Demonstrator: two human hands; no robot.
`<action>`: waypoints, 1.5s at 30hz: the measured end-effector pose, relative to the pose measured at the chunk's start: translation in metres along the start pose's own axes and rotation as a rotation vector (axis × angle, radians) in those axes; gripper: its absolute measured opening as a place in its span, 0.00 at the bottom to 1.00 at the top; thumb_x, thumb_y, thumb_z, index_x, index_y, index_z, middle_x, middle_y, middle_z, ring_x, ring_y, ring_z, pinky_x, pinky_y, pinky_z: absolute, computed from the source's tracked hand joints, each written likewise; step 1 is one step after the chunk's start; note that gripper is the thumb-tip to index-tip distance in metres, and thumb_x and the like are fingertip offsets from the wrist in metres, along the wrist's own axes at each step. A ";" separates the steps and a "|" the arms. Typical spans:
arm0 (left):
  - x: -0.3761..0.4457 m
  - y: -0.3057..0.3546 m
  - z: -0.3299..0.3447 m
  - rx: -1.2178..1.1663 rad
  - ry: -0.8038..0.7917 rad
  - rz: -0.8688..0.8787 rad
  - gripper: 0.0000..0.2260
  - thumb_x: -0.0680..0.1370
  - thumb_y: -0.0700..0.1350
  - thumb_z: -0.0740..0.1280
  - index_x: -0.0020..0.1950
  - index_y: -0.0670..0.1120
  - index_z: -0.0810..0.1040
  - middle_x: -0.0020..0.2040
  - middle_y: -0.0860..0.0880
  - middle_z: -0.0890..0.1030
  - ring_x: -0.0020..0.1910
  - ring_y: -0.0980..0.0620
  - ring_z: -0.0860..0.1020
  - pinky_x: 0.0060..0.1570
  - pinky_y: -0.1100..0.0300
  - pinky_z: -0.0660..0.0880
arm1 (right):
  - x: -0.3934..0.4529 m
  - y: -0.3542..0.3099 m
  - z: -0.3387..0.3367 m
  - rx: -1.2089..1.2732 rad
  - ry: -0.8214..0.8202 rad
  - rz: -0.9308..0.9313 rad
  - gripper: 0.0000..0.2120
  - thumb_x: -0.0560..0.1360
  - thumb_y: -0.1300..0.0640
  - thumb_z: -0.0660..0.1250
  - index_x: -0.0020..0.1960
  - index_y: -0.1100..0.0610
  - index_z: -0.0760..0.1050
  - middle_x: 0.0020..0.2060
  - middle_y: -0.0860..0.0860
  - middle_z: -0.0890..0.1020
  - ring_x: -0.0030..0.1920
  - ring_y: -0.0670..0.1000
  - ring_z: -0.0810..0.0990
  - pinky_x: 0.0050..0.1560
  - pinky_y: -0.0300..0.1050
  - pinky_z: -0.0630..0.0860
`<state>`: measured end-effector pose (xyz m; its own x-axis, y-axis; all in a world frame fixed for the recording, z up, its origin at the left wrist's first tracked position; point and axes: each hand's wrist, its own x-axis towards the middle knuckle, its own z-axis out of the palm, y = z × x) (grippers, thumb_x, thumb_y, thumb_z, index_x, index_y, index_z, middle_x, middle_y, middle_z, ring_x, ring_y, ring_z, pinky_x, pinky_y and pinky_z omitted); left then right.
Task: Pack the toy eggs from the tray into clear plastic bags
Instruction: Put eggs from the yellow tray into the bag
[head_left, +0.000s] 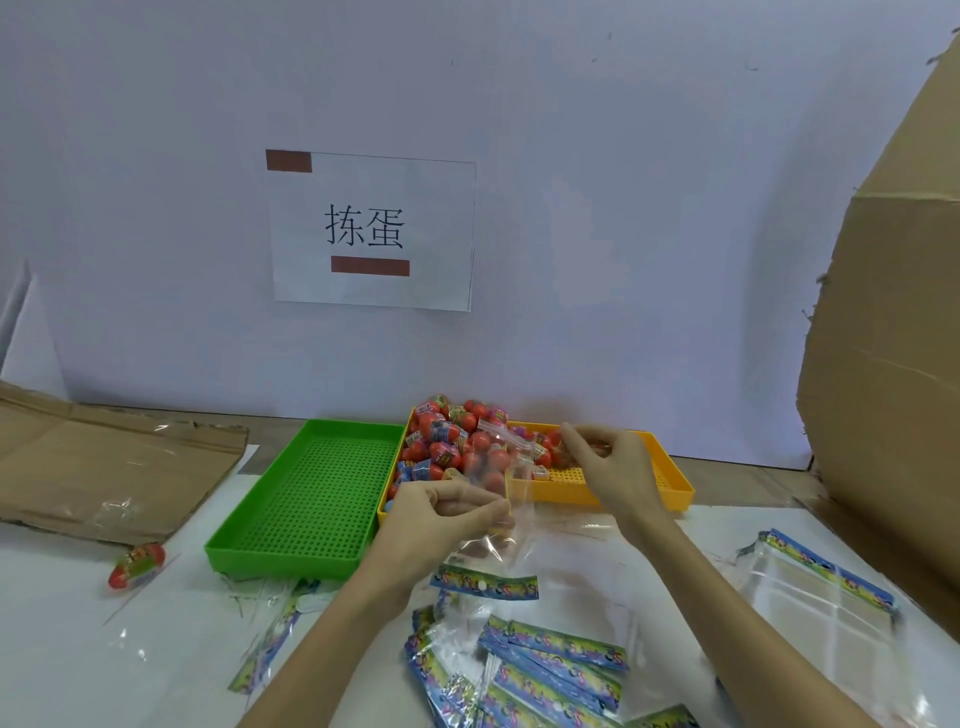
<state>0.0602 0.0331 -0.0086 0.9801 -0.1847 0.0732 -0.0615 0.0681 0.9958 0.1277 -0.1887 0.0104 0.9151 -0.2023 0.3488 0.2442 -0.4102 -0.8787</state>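
Observation:
A yellow tray (670, 486) holds a heap of red toy eggs (441, 441) piled at its left end. In front of the heap I hold up a clear plastic bag (501, 467). My left hand (441, 512) pinches its lower left edge. My right hand (605, 467) has its fingers curled near the bag's upper right corner, above the tray; whether it pinches the bag is hard to tell. Red eggs show through the film, and I cannot tell whether any are inside the bag.
An empty green tray (311, 499) stands left of the yellow one. A bagged egg (136, 565) lies at far left. Several clear bags with printed headers (550, 660) lie near me, more (826, 582) at right. Cardboard (893, 364) rises right; flat cardboard (104, 467) lies left.

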 end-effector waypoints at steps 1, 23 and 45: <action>0.000 -0.001 0.001 -0.003 -0.002 -0.005 0.08 0.74 0.45 0.80 0.50 0.43 0.89 0.47 0.42 0.89 0.48 0.44 0.88 0.42 0.62 0.82 | -0.009 -0.002 -0.001 0.135 0.001 0.015 0.06 0.80 0.49 0.71 0.50 0.49 0.85 0.40 0.45 0.88 0.45 0.45 0.86 0.47 0.37 0.83; -0.001 -0.011 0.025 0.237 0.048 0.166 0.19 0.74 0.46 0.81 0.64 0.51 0.83 0.43 0.46 0.88 0.41 0.47 0.88 0.40 0.59 0.81 | -0.070 -0.029 -0.013 0.079 -0.139 -0.326 0.10 0.78 0.51 0.73 0.59 0.47 0.82 0.49 0.37 0.85 0.51 0.42 0.85 0.45 0.40 0.83; -0.001 -0.015 0.028 0.261 0.040 0.292 0.12 0.79 0.39 0.75 0.59 0.52 0.83 0.48 0.53 0.88 0.46 0.53 0.86 0.47 0.57 0.83 | -0.082 -0.021 -0.001 -0.203 -0.399 -0.443 0.10 0.82 0.41 0.61 0.55 0.41 0.80 0.48 0.35 0.81 0.55 0.43 0.75 0.49 0.31 0.70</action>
<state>0.0550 0.0049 -0.0223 0.9204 -0.1561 0.3586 -0.3800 -0.1402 0.9143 0.0474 -0.1648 0.0012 0.8000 0.3570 0.4822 0.5974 -0.5480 -0.5855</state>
